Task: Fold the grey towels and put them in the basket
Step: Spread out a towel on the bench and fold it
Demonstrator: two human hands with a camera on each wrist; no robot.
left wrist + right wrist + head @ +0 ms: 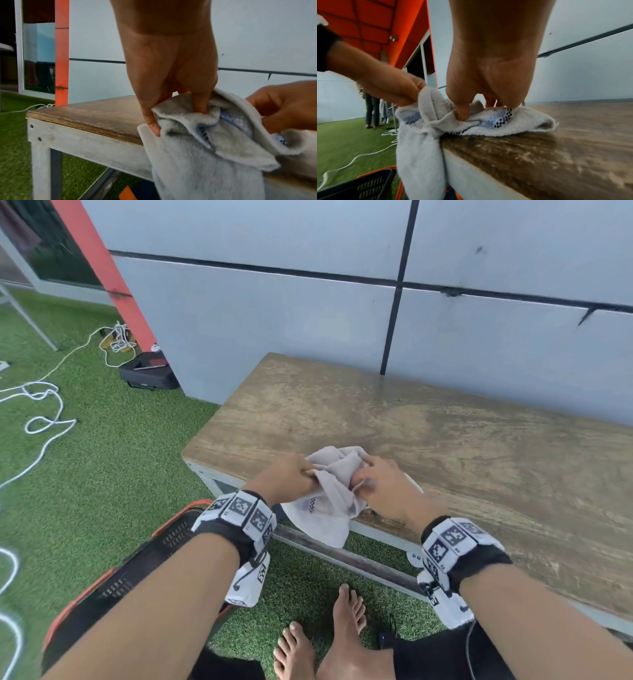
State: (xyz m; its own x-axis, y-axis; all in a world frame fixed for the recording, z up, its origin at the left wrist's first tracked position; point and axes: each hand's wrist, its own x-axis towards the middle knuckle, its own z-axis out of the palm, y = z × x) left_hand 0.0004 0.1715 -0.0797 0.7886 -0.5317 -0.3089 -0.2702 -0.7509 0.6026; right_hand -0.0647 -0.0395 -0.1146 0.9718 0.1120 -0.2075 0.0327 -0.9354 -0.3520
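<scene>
Soft, light grey towel (330, 494) bunched at tabletop (445, 440) near edge, frame centre, half drooping over, left hand (291, 477) and right hand (383, 487) fingers pinching crumpled folds; hemmed corners likely best holds.

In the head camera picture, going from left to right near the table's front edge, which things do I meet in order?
Basket → left hand → grey towel → right hand → bare wooden table top.

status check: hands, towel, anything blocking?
Left hand and right hand both grip crumpled grey terry towel, unfolded, draped over wooden bench edge. Black orange-rimmed basket below left. Nothing blocking.
</scene>
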